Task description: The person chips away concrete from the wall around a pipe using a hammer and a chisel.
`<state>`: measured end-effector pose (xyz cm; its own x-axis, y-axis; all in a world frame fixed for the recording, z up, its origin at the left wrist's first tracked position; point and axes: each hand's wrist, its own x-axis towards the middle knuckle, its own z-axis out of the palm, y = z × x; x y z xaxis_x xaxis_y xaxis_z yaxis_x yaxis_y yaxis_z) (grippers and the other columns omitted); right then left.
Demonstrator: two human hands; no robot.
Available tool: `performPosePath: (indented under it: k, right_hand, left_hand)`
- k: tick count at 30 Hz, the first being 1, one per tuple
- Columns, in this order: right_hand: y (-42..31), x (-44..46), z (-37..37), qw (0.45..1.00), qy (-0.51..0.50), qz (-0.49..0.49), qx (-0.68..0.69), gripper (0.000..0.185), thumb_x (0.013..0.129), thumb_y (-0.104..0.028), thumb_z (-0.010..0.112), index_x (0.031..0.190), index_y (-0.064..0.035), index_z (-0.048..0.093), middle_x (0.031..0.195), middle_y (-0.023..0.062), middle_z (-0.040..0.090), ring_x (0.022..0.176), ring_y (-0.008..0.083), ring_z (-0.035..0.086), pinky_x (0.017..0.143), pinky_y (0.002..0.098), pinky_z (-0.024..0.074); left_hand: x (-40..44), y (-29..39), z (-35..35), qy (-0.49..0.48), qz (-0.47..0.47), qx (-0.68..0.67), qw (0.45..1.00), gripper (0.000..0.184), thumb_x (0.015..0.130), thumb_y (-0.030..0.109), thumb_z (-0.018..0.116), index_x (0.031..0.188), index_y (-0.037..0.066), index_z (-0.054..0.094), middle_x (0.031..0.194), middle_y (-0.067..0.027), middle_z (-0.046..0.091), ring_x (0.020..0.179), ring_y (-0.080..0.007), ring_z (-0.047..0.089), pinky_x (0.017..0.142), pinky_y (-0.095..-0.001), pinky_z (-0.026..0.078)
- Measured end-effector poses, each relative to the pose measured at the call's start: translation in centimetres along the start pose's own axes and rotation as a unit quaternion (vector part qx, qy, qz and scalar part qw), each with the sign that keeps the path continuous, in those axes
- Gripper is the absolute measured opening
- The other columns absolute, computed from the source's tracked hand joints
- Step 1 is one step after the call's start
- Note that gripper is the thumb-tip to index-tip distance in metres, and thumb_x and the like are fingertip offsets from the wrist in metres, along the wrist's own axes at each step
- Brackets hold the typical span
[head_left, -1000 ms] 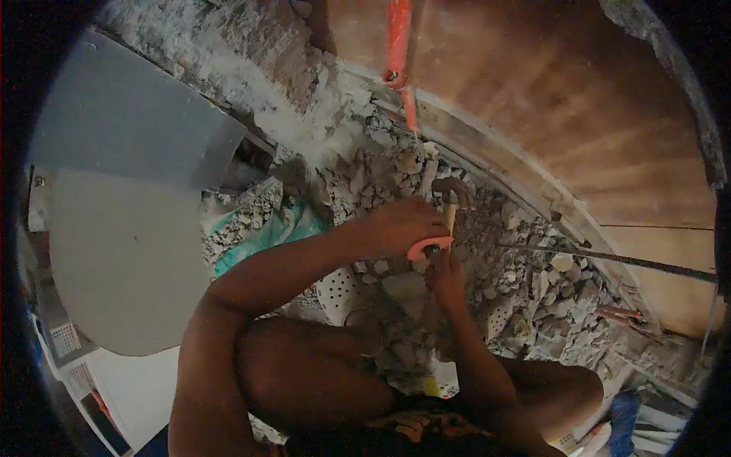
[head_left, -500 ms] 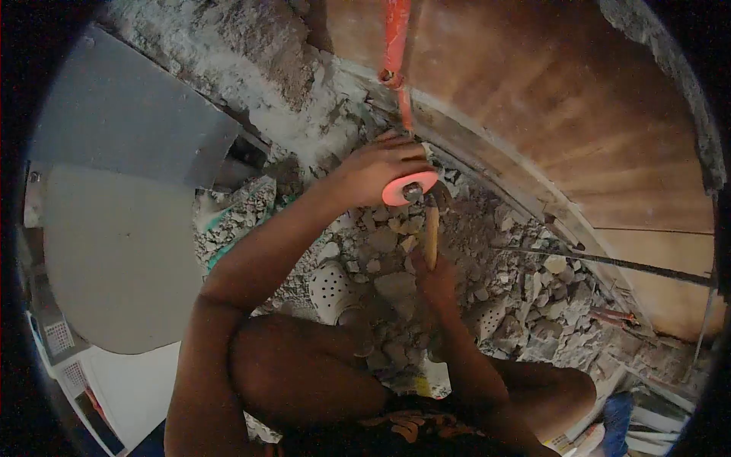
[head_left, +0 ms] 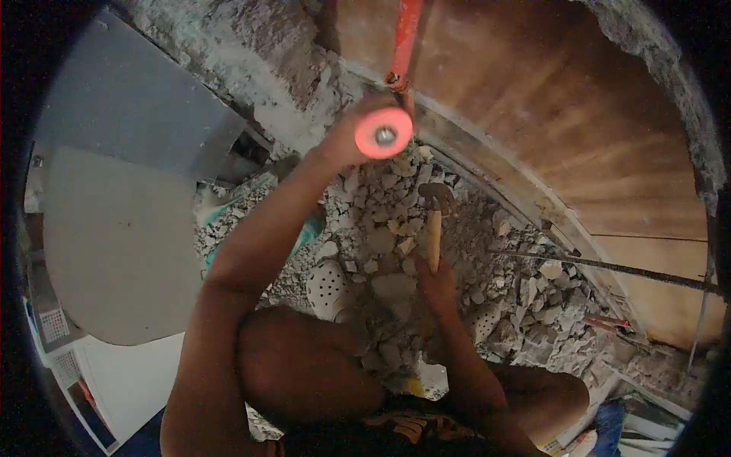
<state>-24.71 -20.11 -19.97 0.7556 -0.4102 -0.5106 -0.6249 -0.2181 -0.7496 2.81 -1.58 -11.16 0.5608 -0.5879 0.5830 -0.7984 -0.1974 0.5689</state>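
My left hand (head_left: 346, 141), partly hidden and a little blurred, is closed on a chisel beneath its round pink guard (head_left: 368, 142). The chisel's metal striking end faces up at the middle of the guard. This hand is just below the orange-red pipe (head_left: 406, 38), near the foot of the brown panel. Lower and to the right, my right hand (head_left: 436, 287) grips the wooden handle of a hammer (head_left: 434, 236), whose dark head points away from me over broken rubble (head_left: 392, 242).
Brown panel (head_left: 533, 99) at the upper right; a thin dark bar (head_left: 609, 265) crosses the rubble. At the left are a grey board (head_left: 122, 251) and a green-white sack of rubble (head_left: 308, 228). Perforated light shoes (head_left: 327, 289) are on my feet among the stones.
My left hand has moved up and left with the chisel, away from the hammer, to the pipe's lower end. My right hand has drawn the hammer slightly back from where the hands were together.
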Motion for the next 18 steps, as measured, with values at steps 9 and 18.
performPosePath:
  k: [9,18]
  right_hand:
    - [-2.6,-0.7,-1.6,0.994,-0.031,-0.097,-0.029,0.035,0.089,-0.032,0.063,0.079,0.0009,0.056,0.06,0.0048,0.052,0.054,0.0142,0.049,0.05,0.0346,0.0396]
    - [-3.0,-1.3,-0.3,0.996,-0.029,-0.08,-0.02,0.041,0.09,-0.035,0.062,0.073,0.0016,0.055,0.06,0.0052,0.051,0.055,0.0146,0.049,0.049,0.0361,0.0391]
  left_hand:
    - [4.2,-0.4,-7.1,0.149,-0.122,0.137,0.972,0.034,0.075,0.007,0.072,0.106,0.002,0.062,0.103,-0.0095,0.066,0.1,-0.0231,0.063,0.088,-0.0361,0.049]
    - [-2.4,-0.9,-3.8,0.029,-0.016,-0.119,0.992,0.03,0.073,0.01,0.072,0.101,0.004,0.064,0.103,-0.0082,0.063,0.097,-0.0238,0.06,0.086,-0.0359,0.048]
